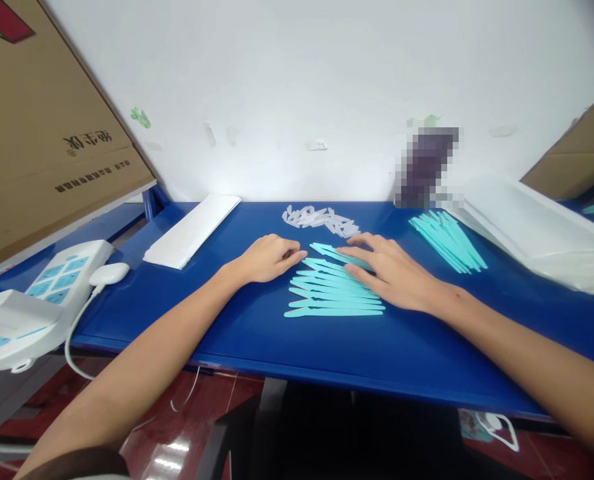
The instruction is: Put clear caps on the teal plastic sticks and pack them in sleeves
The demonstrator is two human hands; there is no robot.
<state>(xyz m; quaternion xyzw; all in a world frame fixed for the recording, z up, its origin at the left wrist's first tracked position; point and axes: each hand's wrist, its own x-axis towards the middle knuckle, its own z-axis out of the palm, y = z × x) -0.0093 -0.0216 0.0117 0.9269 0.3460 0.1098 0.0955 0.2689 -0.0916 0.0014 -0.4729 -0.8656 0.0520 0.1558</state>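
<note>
Turquoise flat sticks with pointed ends [337, 293] lie fanned in a row on the blue table. My left hand [271, 258] is at their left ends, its fingers curled and the thumb against the index finger; whatever may be in the pinch is too small to make out. Over the right part of the farthest sticks rests my right hand [389, 270], palm down, with its fingers apart and touching them. Just beyond both hands is a loose heap of small whitish translucent pieces [321, 219]. A second bundle of turquoise sticks [449, 241] lies to the right.
A flat white box [194, 230] lies at the left. Beside it are a white power strip [69, 280] and a white round charger [109, 274] with a cable. Cardboard [51, 113] stands far left. A clear plastic bag [541, 233] lies at the right, before the white wall [297, 87].
</note>
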